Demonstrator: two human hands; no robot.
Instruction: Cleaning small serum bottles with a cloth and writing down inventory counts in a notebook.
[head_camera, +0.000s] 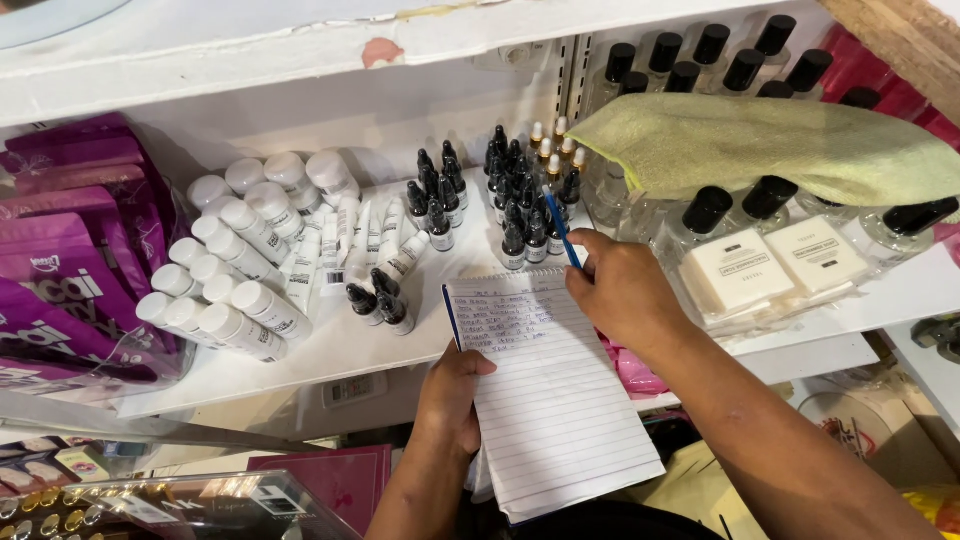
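Note:
My left hand holds a lined white notepad from its left edge, thumb on the page. Several handwritten lines fill the top of the page. My right hand grips a blue pen at the pad's upper right corner, tip near the paper. Just behind the pad, on a white shelf, stand small dark dropper bottles, with two more lying on their sides.
White tubes and bottles lie in a pile on the shelf's left. Purple packets fill the far left. Clear black-capped bottles stand at right under a green cloth. A clear display box sits below.

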